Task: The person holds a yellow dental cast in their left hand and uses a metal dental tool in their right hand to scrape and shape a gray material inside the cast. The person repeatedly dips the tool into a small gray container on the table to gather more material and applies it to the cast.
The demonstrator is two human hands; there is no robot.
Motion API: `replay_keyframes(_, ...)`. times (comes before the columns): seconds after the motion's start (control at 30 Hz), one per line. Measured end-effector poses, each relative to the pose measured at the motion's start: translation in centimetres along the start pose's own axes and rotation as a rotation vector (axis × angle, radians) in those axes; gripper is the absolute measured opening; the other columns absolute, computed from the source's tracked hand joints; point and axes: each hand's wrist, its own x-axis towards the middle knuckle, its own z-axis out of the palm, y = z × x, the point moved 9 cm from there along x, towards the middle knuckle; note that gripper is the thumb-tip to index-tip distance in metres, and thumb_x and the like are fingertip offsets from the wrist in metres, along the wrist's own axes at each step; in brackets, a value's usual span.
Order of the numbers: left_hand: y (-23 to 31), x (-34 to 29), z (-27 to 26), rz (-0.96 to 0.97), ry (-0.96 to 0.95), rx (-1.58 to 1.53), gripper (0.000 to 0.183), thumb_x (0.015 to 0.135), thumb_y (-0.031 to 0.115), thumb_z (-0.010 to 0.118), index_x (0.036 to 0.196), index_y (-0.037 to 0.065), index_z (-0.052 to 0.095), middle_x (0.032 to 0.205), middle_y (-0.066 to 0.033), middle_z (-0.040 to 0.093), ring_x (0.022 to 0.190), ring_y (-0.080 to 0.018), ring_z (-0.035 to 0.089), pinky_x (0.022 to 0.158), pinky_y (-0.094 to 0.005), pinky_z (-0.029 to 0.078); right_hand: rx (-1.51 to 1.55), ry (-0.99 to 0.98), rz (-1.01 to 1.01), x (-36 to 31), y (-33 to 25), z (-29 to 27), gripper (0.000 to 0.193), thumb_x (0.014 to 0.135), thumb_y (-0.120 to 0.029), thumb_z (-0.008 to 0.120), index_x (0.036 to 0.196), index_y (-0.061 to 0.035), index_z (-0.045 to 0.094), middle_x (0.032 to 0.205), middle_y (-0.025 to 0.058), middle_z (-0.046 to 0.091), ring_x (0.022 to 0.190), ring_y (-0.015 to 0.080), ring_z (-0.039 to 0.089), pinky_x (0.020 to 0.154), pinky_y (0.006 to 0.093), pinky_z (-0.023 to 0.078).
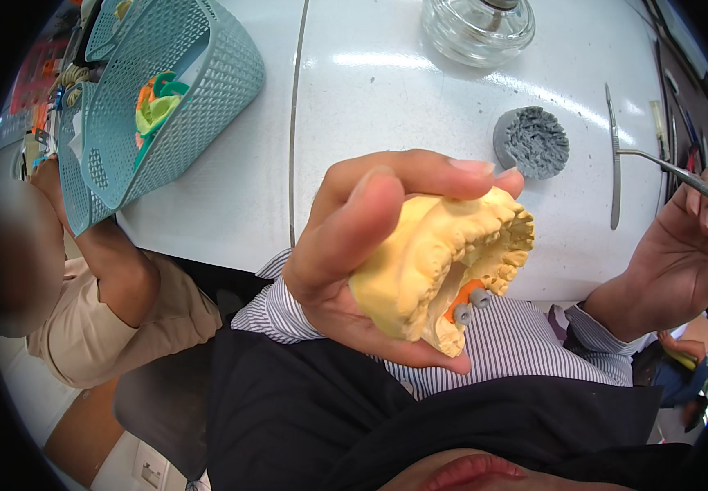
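My left hand (333, 233) is wrapped round a yellow plaster dental model (399, 274), raised above my lap near the table's front edge. An arch of teeth shows along the model's rim, turned to the right. In a gap in that arch lies an orange patch (470, 290), with two small grey cylinders (462, 314) standing out of it. Off to the right, my right hand (669, 245) grips a thin metal dental instrument (673, 168) between its fingers. The bent tip of the instrument points left, apart from the model.
On the white table (378, 106) stand a glass spirit burner (472, 37), a rough-topped grey round block (532, 143) and a slim metal scalpel-like tool (614, 164). Blue-green plastic baskets (231, 90) with colourful pieces stand left, beside another person's arm (125, 270). More tools lie far right.
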Motion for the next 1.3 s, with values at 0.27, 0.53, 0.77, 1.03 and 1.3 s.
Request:
replay_keyframes(0.27, 0.0, 0.1, -0.1, -0.01, -0.006, 0.0, 0.107, 0.062, 0.014, 0.072, 0.128, 0.018, -0.011, 0.13, -0.0169, 0.011, 0.117, -0.0433, 0.017, 0.085, -0.0474, 0.039, -0.009, 0.016, 0.0, -0.1, 0.0, 0.1, 0.011, 0.085, -0.008, 0.04, 0.093, -0.0016, 0.044, 0.084, 0.0119, 0.049, 0.062, 0.0144, 0.05, 0.053, 0.0233, 0.043)
replay_keyframes(0.53, -0.3, 0.1, -0.1, -0.071, -0.031, -0.032, 0.108, 0.062, 0.015, 0.072, 0.128, 0.02, -0.013, 0.133, -0.0151, 0.009, 0.118, -0.0435, 0.015, 0.086, -0.0474, 0.039, -0.027, 0.034, 0.001, -0.1, 0.2, -0.1, 0.011, 0.085, -0.009, 0.04, 0.093, -0.0024, 0.044, 0.083, 0.0122, 0.05, 0.059, 0.0149, 0.051, 0.05, 0.0231, 0.044)
replay_keyframes(0.77, -2.3, -0.4, -1.2, -0.453, 0.136, -0.345, 0.11, 0.062, 0.016, 0.073, 0.128, 0.022, -0.015, 0.134, -0.0136, 0.008, 0.119, -0.0437, 0.014, 0.086, -0.0475, 0.039, -0.052, 0.132, -0.007, 0.4, 0.2, -0.6, 0.011, 0.085, -0.01, 0.04, 0.093, -0.0031, 0.043, 0.082, 0.0124, 0.051, 0.057, 0.0152, 0.052, 0.047, 0.0229, 0.045)
replay_keyframes(1.03, -4.7, -1.9, -1.5, -0.749, 0.221, -0.723, 0.098, 0.071, 0.038, 0.061, 0.128, 0.018, -0.016, 0.135, -0.0151, 0.003, 0.12, -0.0442, 0.009, 0.088, -0.0468, 0.038, 0.005, -0.036, 0.039, 0.1, -0.3, 0.8, 0.013, 0.084, -0.003, 0.038, 0.093, 0.0, 0.047, 0.092, 0.0107, 0.044, 0.076, 0.0122, 0.044, 0.072, 0.0248, 0.035)
replay_keyframes(1.3, -4.8, -2.0, -1.4, -0.767, 0.269, -0.724, 0.096, 0.071, 0.048, 0.057, 0.129, 0.013, -0.012, 0.133, -0.0178, 0.008, 0.119, -0.044, 0.014, 0.086, -0.0432, 0.042, 0.01, -0.03, -0.022, 0.1, -0.4, 0.0, 0.011, 0.085, -0.005, 0.04, 0.092, -0.0037, 0.049, 0.097, 0.0131, 0.049, 0.077, 0.0152, 0.049, 0.073, 0.025, 0.038)
